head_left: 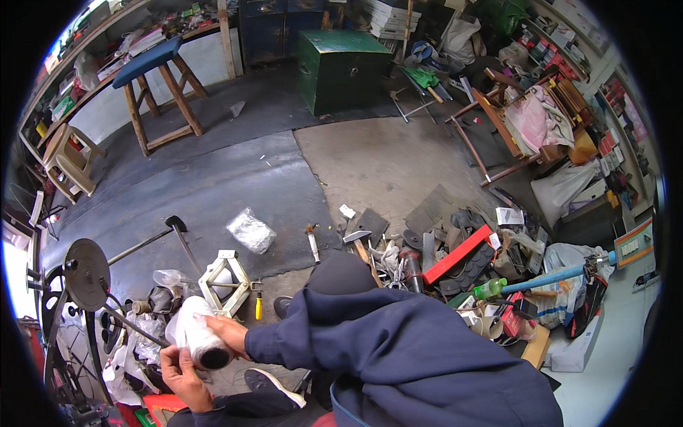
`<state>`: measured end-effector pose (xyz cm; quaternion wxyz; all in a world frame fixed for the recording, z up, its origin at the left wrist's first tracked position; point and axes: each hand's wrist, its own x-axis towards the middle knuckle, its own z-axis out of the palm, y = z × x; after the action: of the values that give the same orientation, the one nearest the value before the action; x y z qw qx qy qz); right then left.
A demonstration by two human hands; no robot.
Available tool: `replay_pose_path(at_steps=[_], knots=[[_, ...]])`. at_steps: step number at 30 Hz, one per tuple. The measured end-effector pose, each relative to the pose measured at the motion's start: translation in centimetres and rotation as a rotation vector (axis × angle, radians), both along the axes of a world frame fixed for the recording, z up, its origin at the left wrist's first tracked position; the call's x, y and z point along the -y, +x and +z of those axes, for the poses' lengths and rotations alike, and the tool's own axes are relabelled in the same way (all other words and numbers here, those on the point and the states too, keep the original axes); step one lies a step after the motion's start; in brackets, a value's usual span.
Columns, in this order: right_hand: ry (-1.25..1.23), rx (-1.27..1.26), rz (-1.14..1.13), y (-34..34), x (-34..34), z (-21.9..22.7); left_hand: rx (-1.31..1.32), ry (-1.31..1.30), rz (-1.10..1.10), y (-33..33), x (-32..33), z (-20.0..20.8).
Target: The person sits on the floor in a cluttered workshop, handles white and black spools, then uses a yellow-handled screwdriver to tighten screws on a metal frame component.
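A roll of white, translucent plastic film (191,320) is held at the lower left, tilted, with its dark hollow core facing me. My right hand (229,334) grips the roll's right side, its arm reaching across in a dark blue sleeve. My left hand (186,378) is closed at the lower left edge of the roll, thumb and fingers pinching the film there. Just beyond the roll stands a cream scissor jack (226,283), with a yellow-handled screwdriver (258,306) to its right. Farther off, a package wrapped in clear plastic (251,230) lies on the dark floor mat.
A round metal plate on a stand (88,275) rises at the left. Hammers, including one with a wooden handle (361,249), and a red bar (457,255) lie among piled tools. A green chest (338,70), a blue-topped stool (153,64) and a wooden chair (498,117) stand farther back.
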<state>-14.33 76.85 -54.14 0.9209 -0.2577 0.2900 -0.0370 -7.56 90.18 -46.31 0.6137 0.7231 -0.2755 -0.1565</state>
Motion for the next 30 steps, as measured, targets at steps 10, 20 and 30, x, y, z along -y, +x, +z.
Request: replay_pose_path(at_steps=[10,20,30], knots=[[0.101,0.086,0.233,-2.2,1.3,1.9,0.190,-0.144,-0.074,-1.9,-0.5,0.4],[-0.155,-0.015,0.360,-2.8,1.5,0.8,-0.043,-0.171,-0.020,-1.2,-0.9,1.9],[-0.446,-0.011,0.206,-2.6,2.2,1.2,-0.373,-0.450,0.221,1.8,-3.3,3.6]])
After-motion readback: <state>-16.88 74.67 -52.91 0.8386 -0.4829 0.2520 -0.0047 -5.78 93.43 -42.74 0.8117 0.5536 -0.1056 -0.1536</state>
